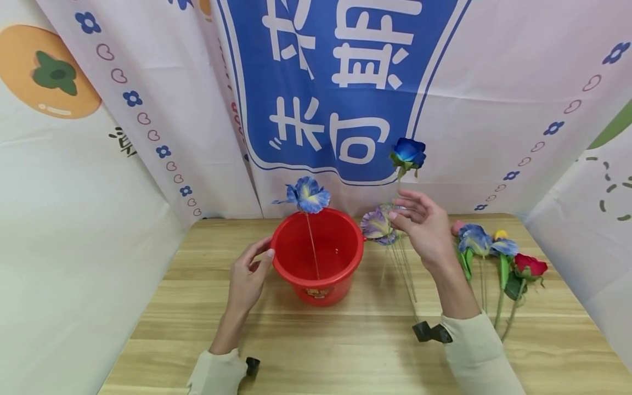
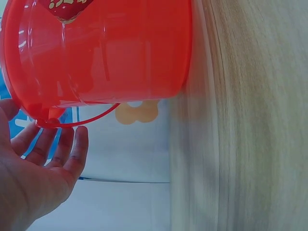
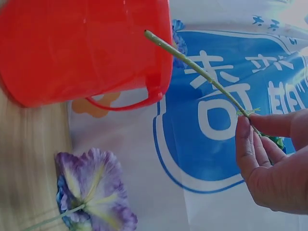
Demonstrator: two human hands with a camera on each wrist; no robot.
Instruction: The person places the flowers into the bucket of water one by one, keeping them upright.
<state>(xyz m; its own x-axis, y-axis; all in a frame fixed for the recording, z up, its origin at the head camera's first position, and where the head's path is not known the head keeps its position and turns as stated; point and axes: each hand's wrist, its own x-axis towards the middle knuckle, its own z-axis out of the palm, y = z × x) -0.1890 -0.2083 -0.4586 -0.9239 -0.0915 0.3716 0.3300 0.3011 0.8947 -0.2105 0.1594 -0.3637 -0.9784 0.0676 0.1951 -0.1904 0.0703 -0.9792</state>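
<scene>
A red bucket point(image 1: 316, 293) stands upright on the table. A blue iris point(image 1: 309, 195) leans in it, its bloom above the far rim. My left hand point(image 1: 250, 274) touches the bucket's left rim, fingers fairly straight beside the handle point(image 2: 91, 120). My right hand point(image 1: 428, 230) is raised right of the bucket, pinching the thin green stem point(image 3: 202, 73) of a blue rose point(image 1: 408, 153) between thumb and fingers. The rose's bloom points up above this hand; in the right wrist view the hand mostly hides it. A purple iris point(image 1: 376, 225) lies below, partly covered by the hand.
At the table's right lie more artificial flowers: a blue iris point(image 1: 475, 239), a red rose point(image 1: 530, 265) and a yellow bloom point(image 1: 501, 234). The wooden table point(image 1: 345, 351) ends at a printed cloth backdrop point(image 1: 464, 137) close behind the bucket.
</scene>
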